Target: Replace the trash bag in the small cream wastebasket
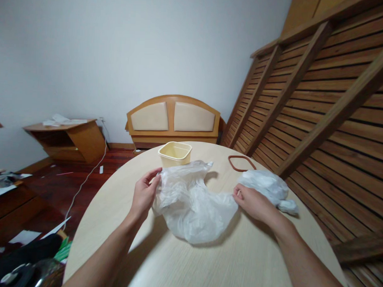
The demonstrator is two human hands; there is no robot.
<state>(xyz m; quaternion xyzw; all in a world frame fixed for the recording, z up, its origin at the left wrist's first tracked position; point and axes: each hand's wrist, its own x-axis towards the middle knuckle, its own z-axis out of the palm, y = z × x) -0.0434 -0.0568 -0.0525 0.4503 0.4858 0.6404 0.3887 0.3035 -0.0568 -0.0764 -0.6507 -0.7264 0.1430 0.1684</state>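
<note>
A thin, whitish plastic bag [195,210] is stretched between my two hands just over the round table. My left hand [145,192] pinches its left edge between thumb and fingers. At the opposite edge, my right hand [250,200] is closed on the bag with curled fingers. Behind the bag stands a pale yellow rectangular bin [175,152], its lower part partly covered by the plastic. A brown rounded-square ring [241,169] lies flat farther back on the right. Beside my right hand rests a bundle of crumpled white plastic bags [265,184].
The round pale wood table [238,254] spans the foreground. Slatted wooden panels [305,122] lean along the right side. A headboard [172,117] stands against the back wall. To the left are a low cabinet [81,141], a white cable [83,181] and clutter on the floor.
</note>
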